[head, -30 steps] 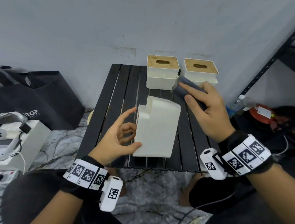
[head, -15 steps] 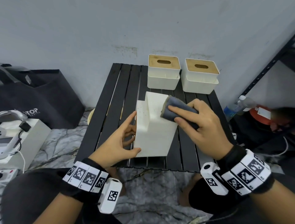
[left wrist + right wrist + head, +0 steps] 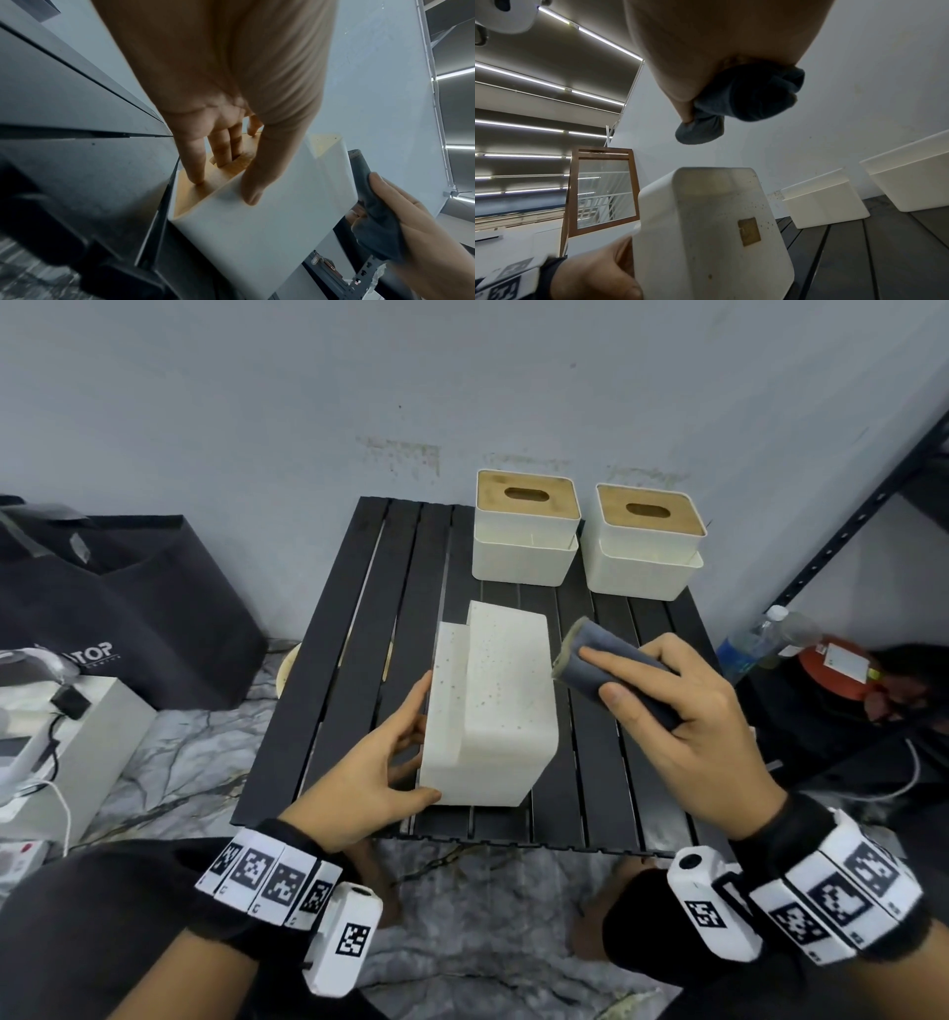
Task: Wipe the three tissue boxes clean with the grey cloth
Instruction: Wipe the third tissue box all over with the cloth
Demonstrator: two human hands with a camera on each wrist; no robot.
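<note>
Here, left hand (image 3: 359,773) low at the counter (image 3: 328,670) edge, thumb along the near face and fingers on the wooden lid of the tipped tissue box (image 3: 488,706), just right of that grip the right hand (image 3: 688,711) raised, fingers curled, pinching the folded grey cloth (image 3: 606,670) beside the box, two upright tissue boxes (image 3: 524,531) beyond.

Cream-white tissue box (image 3: 490,706), flecked with small dark specks, on the black slatted table (image 3: 359,618). Dark grey cloth (image 3: 611,677). Two more white boxes, the left box (image 3: 524,557) and right box (image 3: 642,567), wear tan wooden lids. Black-and-white checker-coded wristbands (image 3: 267,878).
</note>
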